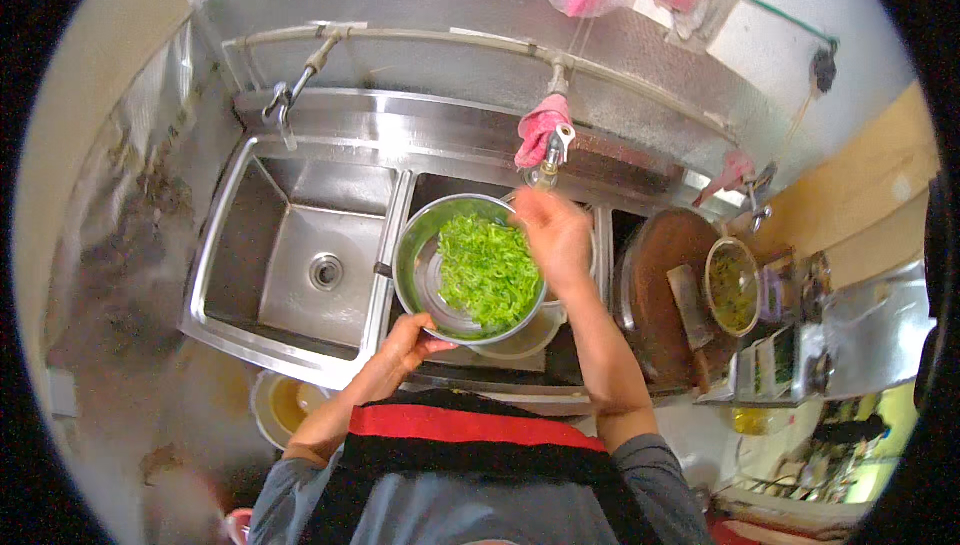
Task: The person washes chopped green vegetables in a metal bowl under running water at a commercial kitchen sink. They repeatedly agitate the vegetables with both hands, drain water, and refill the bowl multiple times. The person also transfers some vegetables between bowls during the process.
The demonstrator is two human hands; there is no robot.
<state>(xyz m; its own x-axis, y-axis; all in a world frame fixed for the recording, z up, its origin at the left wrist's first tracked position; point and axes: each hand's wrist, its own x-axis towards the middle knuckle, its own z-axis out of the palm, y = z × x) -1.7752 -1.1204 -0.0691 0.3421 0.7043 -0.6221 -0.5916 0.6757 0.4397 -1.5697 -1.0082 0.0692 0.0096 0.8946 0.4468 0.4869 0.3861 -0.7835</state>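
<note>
My left hand (pixel 414 342) grips the lower left rim of a round stainless steel bowl (pixel 411 260), thumb on the rim and fingers beneath. Chopped leafy greens (pixel 487 275) lie in the bowl, mostly towards its right side. The bowl is above the middle sink. My right hand (pixel 551 230) is at the bowl's upper right edge, just below a tap wrapped in a pink cloth (pixel 541 128). Its fingers are blurred, and whether they hold anything cannot be told. Beneath the bowl, partly hidden, is a translucent round container (pixel 525 338).
An empty steel sink basin (pixel 322 245) is on the left, under another tap (pixel 281 106). To the right, a cleaver (pixel 690 308) lies on a round wooden chopping board (pixel 660 282), beside a strainer of greens (pixel 731 286). A bucket (pixel 270 410) stands below the left sink.
</note>
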